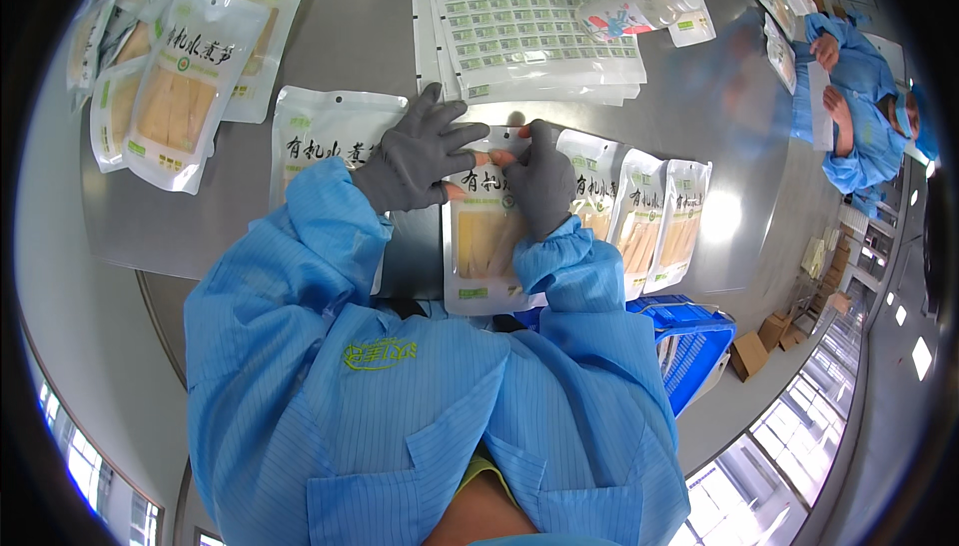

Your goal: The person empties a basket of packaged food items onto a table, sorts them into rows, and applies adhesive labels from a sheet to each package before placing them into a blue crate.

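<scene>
My left hand (415, 154), in a grey glove with bare fingertips, lies with fingers spread over the upper left of a pouch of bamboo shoots (482, 236). This white pouch with a clear window lies in front of me. My right hand (544, 184), gloved likewise, rests on its upper right. Its fingers are curled, and its thumb tip almost meets a left fingertip near the pouch's top. Whether anything small is between the right fingers is hidden. Under and beside my left wrist lies another pouch (300, 131). Several overlapping pouches (640, 221) lie right of my right hand.
Sheets of green-and-white labels (529, 31) lie beyond my hands, with a clear plastic cup (627, 11) on them. Pouches pile up (180, 86) at the left of the metal table (375, 21). A blue crate (689, 341) stands below its right edge. A co-worker (849, 96) is at far right.
</scene>
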Demonstrator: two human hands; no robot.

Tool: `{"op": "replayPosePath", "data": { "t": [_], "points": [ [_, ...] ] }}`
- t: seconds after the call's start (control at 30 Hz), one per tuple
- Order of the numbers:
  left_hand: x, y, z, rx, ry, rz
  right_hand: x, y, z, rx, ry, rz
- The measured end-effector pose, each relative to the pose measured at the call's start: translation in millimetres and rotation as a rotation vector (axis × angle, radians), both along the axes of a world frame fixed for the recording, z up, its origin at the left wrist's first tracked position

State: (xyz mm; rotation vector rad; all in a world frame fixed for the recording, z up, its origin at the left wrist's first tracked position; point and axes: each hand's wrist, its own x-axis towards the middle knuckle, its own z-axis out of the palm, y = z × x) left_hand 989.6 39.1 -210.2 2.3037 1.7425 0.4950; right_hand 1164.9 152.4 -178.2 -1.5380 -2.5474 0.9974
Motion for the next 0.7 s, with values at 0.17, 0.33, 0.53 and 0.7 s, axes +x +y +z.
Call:
{"op": "replayPosePath", "data": {
  "t": [0.17,0.33,0.53,0.7],
  "points": [
    [-6,-3,11,-0.035,0.017,0.015,8,12,-17,0.04,0.078,0.097],
    [-43,-48,18,0.114,-0.044,0.188,2,8,-4,0.038,-0.016,0.092],
    [-47,-136,18,0.066,-0.094,0.579,-11,3,-8,0.346,0.101,0.247],
    [6,-143,15,0.015,-0.194,0.762,-36,7,-9,0.602,0.158,0.371]
  ]
}}
